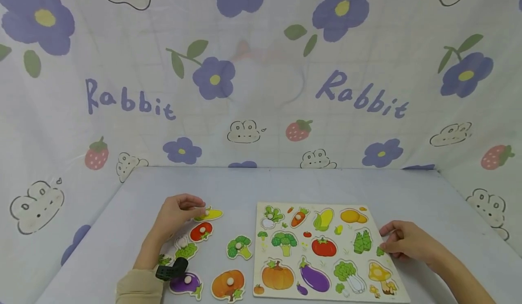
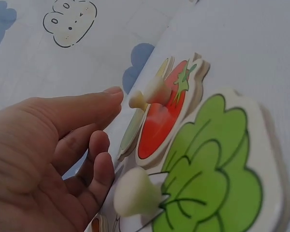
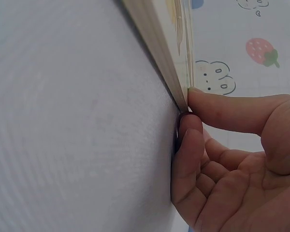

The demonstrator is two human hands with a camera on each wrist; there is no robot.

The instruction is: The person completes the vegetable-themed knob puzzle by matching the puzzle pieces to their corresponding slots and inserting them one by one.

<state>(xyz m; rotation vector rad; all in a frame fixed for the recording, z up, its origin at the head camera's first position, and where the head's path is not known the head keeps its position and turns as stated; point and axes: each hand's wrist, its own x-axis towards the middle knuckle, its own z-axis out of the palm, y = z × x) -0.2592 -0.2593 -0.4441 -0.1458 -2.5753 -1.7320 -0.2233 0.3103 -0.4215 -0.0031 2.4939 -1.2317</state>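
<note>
On our pale table (image 1: 228, 186) we see a puzzle board (image 1: 305, 252), and left of it lie loose corn (image 1: 214, 214), tomato (image 1: 197, 234), broccoli (image 1: 238, 247), cabbage (image 1: 186, 249), eggplant (image 1: 185, 286) and pumpkin (image 1: 228, 285) pieces

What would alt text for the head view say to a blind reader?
A left hand is at a corn piece beside other loose vegetable pieces; the right hand pinches the right edge of a puzzle board on a table.

purple lettering (image 1: 125, 103) reads "rabbit" twice on the backdrop (image 1: 265, 86), at ten and two o'clock in the head view.
</note>
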